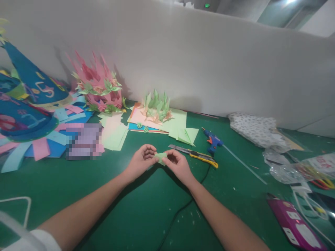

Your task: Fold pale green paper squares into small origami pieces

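Observation:
A small piece of light green paper (161, 157) is pinched between both hands above the green table. My left hand (143, 159) grips its left edge with thumb and fingers closed. On the other edge, my right hand (178, 163) holds it in a similar pinch. Just right of my right hand lies a yellow utility knife (201, 157) with its blade out. Beyond the hands, two small green paper rosettes (146, 129) sit near the edge of stacked paper. Folded light green sheets (184, 135) lie behind the knife.
A blue glue gun (213, 140) with a long glue stick lies to the right, its cable crossing the table. Pink paper crowns (98, 83), a green crown (157, 106) and blue cone hats (39, 76) stand at the back. A purple power strip (295, 223) is front right.

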Demonstrator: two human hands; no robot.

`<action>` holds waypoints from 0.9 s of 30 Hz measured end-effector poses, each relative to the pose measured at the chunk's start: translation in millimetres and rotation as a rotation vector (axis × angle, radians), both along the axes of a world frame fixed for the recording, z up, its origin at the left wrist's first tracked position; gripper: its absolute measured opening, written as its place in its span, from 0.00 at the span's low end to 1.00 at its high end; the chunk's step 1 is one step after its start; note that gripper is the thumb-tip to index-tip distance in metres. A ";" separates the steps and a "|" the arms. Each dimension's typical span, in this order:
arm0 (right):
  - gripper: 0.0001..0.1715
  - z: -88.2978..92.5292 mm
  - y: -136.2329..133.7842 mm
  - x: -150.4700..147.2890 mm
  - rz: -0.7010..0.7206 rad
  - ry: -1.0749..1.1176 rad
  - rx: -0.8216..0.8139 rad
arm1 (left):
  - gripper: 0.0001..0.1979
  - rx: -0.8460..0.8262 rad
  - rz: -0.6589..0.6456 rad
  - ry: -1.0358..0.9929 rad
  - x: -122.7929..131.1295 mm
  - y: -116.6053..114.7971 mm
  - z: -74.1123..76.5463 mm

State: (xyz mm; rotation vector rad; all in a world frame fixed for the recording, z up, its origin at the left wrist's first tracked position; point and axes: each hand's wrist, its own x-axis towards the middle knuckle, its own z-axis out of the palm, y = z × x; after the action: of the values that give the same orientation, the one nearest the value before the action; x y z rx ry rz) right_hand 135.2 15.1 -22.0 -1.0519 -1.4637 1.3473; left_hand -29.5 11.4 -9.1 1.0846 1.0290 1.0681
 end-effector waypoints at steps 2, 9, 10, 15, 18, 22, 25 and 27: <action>0.09 2.0 0.0 -0.8 -0.004 0.006 -0.007 | 0.14 0.043 -0.003 0.031 1.5 -1.6 -0.2; 0.12 0.4 1.9 -0.4 -0.056 0.114 0.004 | 0.07 0.276 -0.075 0.149 1.3 -5.4 -1.2; 0.13 0.2 2.0 -0.1 -0.058 0.131 -0.006 | 0.07 0.330 -0.089 0.188 0.9 -5.6 -1.5; 0.14 3.4 1.0 0.2 -0.030 0.121 -0.035 | 0.09 0.388 -0.080 0.288 -0.4 -5.1 -5.0; 0.13 5.9 0.3 0.4 0.001 0.066 -0.036 | 0.08 0.350 -0.058 0.325 -1.6 -4.1 -6.5; 0.12 5.5 0.2 1.6 0.027 0.029 -0.049 | 0.07 0.385 -0.077 0.402 -3.9 -3.2 -4.6; 0.14 4.9 0.4 2.5 0.035 0.024 0.013 | 0.07 0.412 -0.105 0.426 -5.8 -2.6 -2.8; 0.12 5.6 0.7 2.9 0.040 -0.005 0.059 | 0.07 0.413 -0.123 0.409 -6.7 -2.1 -2.3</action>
State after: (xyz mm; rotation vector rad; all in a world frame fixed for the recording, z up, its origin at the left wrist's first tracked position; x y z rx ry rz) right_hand 138.1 15.7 -16.5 -0.9939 -1.5261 1.3224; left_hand -36.2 9.2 -11.4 1.7320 1.0648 1.0039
